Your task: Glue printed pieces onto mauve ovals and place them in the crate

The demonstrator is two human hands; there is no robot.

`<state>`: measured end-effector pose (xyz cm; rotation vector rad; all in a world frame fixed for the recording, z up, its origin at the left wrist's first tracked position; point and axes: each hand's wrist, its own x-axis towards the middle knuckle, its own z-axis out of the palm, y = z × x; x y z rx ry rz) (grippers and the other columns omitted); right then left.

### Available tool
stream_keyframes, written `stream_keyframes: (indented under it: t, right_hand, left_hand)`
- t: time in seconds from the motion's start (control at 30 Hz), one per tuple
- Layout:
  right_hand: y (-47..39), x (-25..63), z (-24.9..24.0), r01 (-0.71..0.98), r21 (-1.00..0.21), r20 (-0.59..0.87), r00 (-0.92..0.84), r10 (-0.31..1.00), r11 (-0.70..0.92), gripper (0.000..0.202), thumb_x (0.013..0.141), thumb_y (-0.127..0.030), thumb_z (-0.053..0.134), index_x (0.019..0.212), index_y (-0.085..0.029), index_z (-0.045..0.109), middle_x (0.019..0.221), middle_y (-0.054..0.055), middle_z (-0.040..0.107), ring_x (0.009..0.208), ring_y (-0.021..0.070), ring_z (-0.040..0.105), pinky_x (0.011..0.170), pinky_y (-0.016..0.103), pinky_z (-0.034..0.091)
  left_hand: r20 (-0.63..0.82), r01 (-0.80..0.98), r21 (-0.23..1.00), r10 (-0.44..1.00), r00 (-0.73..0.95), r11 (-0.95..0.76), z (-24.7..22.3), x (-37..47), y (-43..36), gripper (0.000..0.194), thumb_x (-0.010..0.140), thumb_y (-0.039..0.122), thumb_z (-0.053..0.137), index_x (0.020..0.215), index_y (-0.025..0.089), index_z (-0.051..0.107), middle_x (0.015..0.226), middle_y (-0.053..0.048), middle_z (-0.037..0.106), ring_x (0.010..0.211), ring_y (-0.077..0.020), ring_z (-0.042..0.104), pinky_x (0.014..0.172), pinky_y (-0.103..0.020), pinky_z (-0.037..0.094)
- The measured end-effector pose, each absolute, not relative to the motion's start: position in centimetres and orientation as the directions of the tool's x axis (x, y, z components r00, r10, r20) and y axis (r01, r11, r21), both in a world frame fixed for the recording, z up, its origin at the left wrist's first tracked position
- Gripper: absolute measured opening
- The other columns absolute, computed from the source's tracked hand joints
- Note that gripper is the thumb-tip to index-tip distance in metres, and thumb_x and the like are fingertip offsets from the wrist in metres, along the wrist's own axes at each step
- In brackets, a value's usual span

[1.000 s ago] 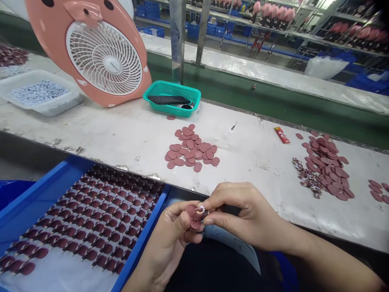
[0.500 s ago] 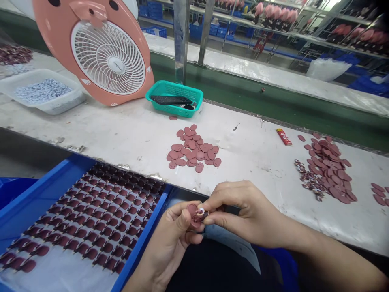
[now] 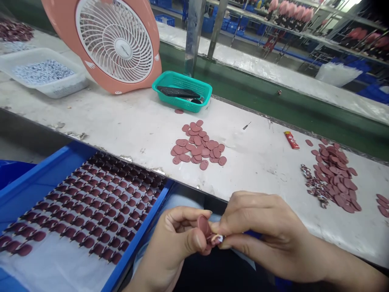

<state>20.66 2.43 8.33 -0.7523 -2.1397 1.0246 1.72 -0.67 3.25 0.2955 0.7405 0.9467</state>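
Note:
In front of my body, my left hand is closed, with a reddish-brown oval disc between thumb and fingers. Against the disc is a small painted piece in brown, cream and white, pinched by the thumb and forefinger of my right hand. Part of the piece is hidden by the fingers. Beyond the hands, a pile of similar oval discs lies on the table. To the right are another disc pile and a cluster of small painted pieces.
A blue crate at lower left holds rows of brown pieces on white sheeting. Further back stand a pink fan, a green basket with dark objects and a white tray. A red wrapper and a thin pointed tool lie on the table.
Both hands are slightly lower, and the right one has shifted to the right. The disc and the painted piece are turned to another angle. The camera view has shifted a little.

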Motion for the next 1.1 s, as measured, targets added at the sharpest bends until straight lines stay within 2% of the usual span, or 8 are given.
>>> stream_keyframes:
  t: [0.27,0.53,0.73,0.9,1.1]
  right_hand:
    - [2.5,20.5,8.1,0.224,-0.823,0.283,-0.634,0.719,0.522,0.017,0.089,-0.008,0.071,0.106,-0.013,0.071,0.086,0.007,0.075,0.078,0.0127,0.068,0.073,0.021,0.055]
    - [2.9,20.3,7.9,0.198,-0.834,0.289,-0.640,0.712,0.516,0.015,0.090,-0.009,0.071,0.104,-0.013,0.071,0.086,0.008,0.074,0.078,0.0127,0.068,0.074,0.022,0.055]
    - [3.0,20.5,7.7,0.165,-0.851,0.300,-0.625,0.720,0.498,0.038,0.085,-0.018,0.080,0.122,-0.018,0.068,0.098,0.007,0.073,0.089,0.0138,0.066,0.081,0.024,0.056]
    - [3.1,20.9,7.3,0.180,-0.838,0.299,-0.637,0.710,0.515,0.024,0.092,-0.015,0.071,0.115,-0.021,0.073,0.088,0.005,0.074,0.081,0.0129,0.067,0.073,0.023,0.056]
    - [3.2,20.8,6.7,0.181,-0.853,0.294,-0.609,0.737,0.490,0.016,0.093,-0.019,0.071,0.108,-0.020,0.074,0.084,0.005,0.075,0.076,0.0131,0.068,0.069,0.023,0.056]
  left_hand:
    - [-0.433,-0.638,0.524,0.822,0.371,0.564,3.0,1.6,-0.7,0.028,0.059,0.038,0.095,0.081,0.025,0.084,0.069,-0.002,0.078,0.060,-0.0098,0.065,0.056,-0.016,0.048]
    - [-0.455,-0.610,0.543,0.813,0.363,0.577,2.3,1.2,-0.9,0.029,0.061,0.040,0.094,0.083,0.024,0.083,0.067,-0.001,0.075,0.059,-0.0100,0.064,0.054,-0.016,0.050]
    - [-0.443,-0.600,0.542,0.807,0.391,0.589,2.2,0.8,-0.9,0.027,0.063,0.037,0.093,0.082,0.022,0.083,0.068,-0.002,0.074,0.060,-0.0110,0.065,0.054,-0.017,0.051]
    - [-0.446,-0.609,0.523,0.800,0.401,0.597,2.4,1.0,-0.9,0.025,0.063,0.036,0.093,0.081,0.023,0.083,0.068,-0.002,0.074,0.061,-0.0117,0.066,0.053,-0.017,0.052]
    - [-0.516,-0.610,0.484,0.768,0.380,0.628,1.8,1.5,-0.9,0.029,0.060,0.039,0.095,0.081,0.021,0.083,0.066,-0.003,0.075,0.059,-0.0107,0.066,0.053,-0.015,0.051]
